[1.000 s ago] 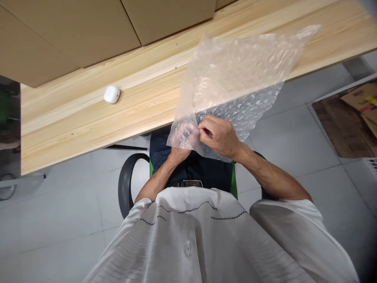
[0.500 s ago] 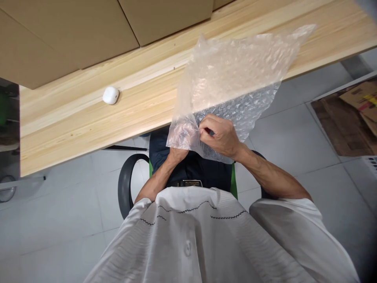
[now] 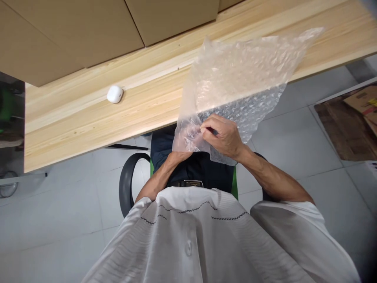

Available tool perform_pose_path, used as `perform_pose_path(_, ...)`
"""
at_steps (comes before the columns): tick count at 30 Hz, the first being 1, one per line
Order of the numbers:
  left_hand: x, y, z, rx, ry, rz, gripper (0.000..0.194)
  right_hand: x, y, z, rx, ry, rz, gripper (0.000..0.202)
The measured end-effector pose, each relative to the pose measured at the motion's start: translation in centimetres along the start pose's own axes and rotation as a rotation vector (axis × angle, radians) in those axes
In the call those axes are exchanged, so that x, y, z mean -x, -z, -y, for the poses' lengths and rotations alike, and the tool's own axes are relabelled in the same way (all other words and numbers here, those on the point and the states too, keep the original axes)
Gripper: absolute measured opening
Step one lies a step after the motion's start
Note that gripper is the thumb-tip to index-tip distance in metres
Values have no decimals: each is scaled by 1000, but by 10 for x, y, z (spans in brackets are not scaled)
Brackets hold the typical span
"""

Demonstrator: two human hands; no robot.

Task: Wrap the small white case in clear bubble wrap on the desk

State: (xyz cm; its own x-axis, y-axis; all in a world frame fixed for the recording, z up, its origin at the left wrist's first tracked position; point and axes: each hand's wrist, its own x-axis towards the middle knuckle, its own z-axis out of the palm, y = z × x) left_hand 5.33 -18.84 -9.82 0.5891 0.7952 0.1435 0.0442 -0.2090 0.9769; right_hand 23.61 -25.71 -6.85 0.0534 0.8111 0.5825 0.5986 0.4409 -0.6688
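Note:
A large clear sheet of bubble wrap (image 3: 244, 67) spreads from my lap up over the table's front edge, its far corner pointing to the upper right. My right hand (image 3: 222, 135) pinches the wrap near its lower left part, thumb and index finger pressed together. Under the wrap's lower left corner is my left hand (image 3: 190, 135), seen blurred through the plastic; its fingers look bent against the film, but their exact grip is hidden. A small white rounded case (image 3: 114, 94) lies on the wooden table (image 3: 141, 102), left of the wrap.
Large cardboard boxes (image 3: 73, 31) stand along the back of the table. Below the table edge are my lap and a chair's black armrest (image 3: 126, 184). On the floor at the right lies brown cardboard (image 3: 347, 125).
The view has shifted slightly. My left hand has turned a little under the wrap, and the lower left corner of the film has changed its folds. My right hand keeps its pinch.

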Motion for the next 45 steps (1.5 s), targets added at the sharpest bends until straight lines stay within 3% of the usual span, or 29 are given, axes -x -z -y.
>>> perform_pose_path(5, 3, 3, 1, -124, -53, -59, 52, 2, -3, -2, -6, -87, 12, 16)
perform_pose_path(10, 5, 7, -2, -109, -39, -89, 54, 2, 1, -5, -47, -136, 4, 11)
perform_pose_path(16, 5, 9, 4, -80, -32, -176, 52, 6, 4, -5, -43, -84, 116, 7)
perform_pose_path(23, 7, 6, 5, -68, -24, -180, 61, 7, 6, -1, 91, -8, 167, 15)
perform_pose_path(30, 6, 5, 0, -77, -82, -85, 57, 8, 6, 2, 228, 90, 124, 23)
perform_pose_path(35, 7, 5, -6, -122, -25, -22, 62, 8, 3, 1, 298, 100, 87, 22)
perform_pose_path(40, 9, 5, -9, -129, -56, -54, 56, 8, -3, 1, 315, 55, 69, 24)
perform_pose_path(43, 10, 7, -5, -122, -20, -70, 53, 8, -4, -2, 231, 3, 71, 22)
perform_pose_path(45, 10, 9, 1, -66, 54, -154, 52, 6, -2, -6, 164, -26, 23, 19)
